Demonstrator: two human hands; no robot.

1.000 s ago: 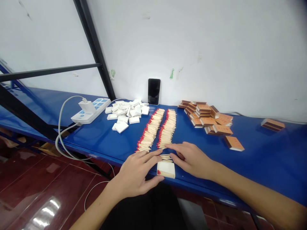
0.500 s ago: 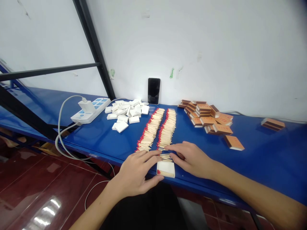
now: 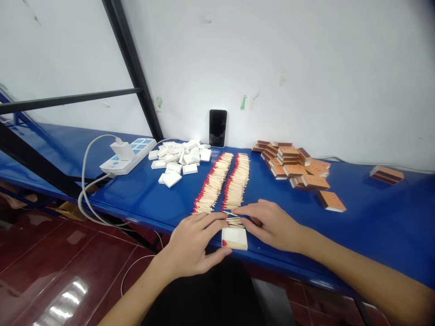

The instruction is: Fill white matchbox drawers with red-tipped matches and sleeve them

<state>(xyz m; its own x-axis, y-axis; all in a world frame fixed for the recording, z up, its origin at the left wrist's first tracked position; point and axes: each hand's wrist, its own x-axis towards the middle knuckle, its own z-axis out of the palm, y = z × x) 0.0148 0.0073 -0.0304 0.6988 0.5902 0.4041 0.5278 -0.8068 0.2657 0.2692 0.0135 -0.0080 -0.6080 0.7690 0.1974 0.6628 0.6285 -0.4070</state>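
Note:
A small bunch of matches [image 3: 234, 222] lies on the blue tabletop between my hands. My left hand [image 3: 195, 244] rests beside it with fingers apart, index and middle fingertips at the left ends of the matches. Its thumb tip is at the lower left corner of a white matchbox tray [image 3: 235, 235], where a few red-headed matches lie along the near side. My right hand [image 3: 272, 224] has its index fingertip at a single match [image 3: 230, 213] and its thumb by the bunch's right ends. Beyond the fingers run two long rows of matches [image 3: 238, 181], red heads to the left.
White trays [image 3: 180, 156] are heaped back left, orange matchbox sleeves [image 3: 295, 167] back right. A phone [image 3: 218, 128] leans on the wall. A power strip [image 3: 131, 156] with a white cable sits left, near a black metal frame [image 3: 136, 68]. The table's front edge is close to my hands.
The single match at my right index fingertip now shows more clearly apart from the row. Both hands stay almost where they were.

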